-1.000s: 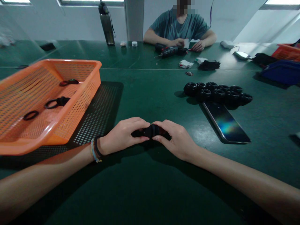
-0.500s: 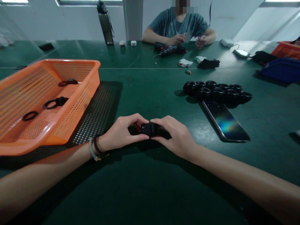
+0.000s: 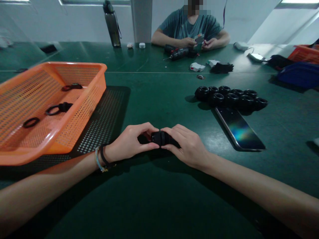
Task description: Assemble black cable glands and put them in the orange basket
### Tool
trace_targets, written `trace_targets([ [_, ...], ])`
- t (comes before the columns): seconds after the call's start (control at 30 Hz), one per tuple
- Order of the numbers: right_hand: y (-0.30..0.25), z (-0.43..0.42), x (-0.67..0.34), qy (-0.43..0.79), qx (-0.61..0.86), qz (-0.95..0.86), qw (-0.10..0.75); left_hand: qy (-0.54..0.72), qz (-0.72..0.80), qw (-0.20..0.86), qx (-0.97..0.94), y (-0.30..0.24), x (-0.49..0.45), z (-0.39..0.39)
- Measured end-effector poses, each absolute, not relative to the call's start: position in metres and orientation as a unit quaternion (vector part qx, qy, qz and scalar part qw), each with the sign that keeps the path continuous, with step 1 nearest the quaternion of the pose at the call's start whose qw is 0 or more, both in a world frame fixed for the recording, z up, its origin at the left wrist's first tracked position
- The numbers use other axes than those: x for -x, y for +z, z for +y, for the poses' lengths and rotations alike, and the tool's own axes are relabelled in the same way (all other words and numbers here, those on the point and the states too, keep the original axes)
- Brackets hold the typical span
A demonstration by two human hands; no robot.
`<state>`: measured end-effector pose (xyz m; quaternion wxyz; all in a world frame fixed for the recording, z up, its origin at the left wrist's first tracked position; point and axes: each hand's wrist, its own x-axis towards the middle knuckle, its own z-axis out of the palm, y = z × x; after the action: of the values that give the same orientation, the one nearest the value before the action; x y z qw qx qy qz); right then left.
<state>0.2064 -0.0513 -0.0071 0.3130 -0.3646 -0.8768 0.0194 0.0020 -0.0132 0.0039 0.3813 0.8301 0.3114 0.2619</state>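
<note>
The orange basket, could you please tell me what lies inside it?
The orange basket holds a black ring, a second ring apparently touching a black fitting, and a dark part farther back. Its right wall hides some floor and anything there.

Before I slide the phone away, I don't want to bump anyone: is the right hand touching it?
Apart: the head view shows a strip of green tabletop between the right hand and the phone.
</note>
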Motion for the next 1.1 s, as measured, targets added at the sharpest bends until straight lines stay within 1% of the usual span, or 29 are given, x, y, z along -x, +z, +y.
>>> trace_targets([
  [0.3, -0.005, -0.054, -0.206, 0.071, 0.393, -0.865, 0.303, 0.256, 0.291, 0.287, -0.876, 0.002, -0.003, -0.013],
  [0.8, 0.003, -0.058, -0.201, 0.255, 0.496, -0.792, 0.248, 0.258, 0.223, 0.190, -0.921, 0.003, -0.001, -0.016],
  [0.97, 0.003, -0.057, -0.201, 0.256, 0.500, -0.791, 0.244, 0.260, 0.222, 0.190, -0.920, 0.003, 0.000, -0.016],
  [1.1, -0.001, -0.055, -0.203, 0.205, 0.475, -0.811, 0.272, 0.275, 0.253, 0.244, -0.895, 0.004, -0.001, -0.014],
])
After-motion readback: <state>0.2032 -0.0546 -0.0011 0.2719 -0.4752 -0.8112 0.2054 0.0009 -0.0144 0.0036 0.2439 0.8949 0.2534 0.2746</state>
